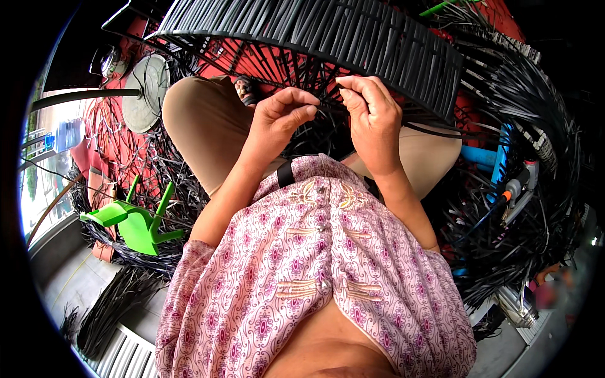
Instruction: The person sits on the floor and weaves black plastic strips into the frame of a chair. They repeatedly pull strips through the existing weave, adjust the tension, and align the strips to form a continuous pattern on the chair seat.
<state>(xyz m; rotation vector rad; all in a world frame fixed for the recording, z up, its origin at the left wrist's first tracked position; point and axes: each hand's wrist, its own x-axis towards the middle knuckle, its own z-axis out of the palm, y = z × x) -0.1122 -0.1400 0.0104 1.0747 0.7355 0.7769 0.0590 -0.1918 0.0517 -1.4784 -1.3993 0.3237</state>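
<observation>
I see my left hand (280, 120) pinching black strips (321, 129) under the woven black frame (353, 38). My right hand (372, 113) grips strips at its edge

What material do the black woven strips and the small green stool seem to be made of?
The black woven strips look like synthetic rattan, probably plastic: flat, even in width, with a faint sheen. Both the left hand and the right hand pinch them. The green stool, tipped on its side, seems to be moulded plastic: uniform bright colour, smooth glossy surfaces.
</observation>
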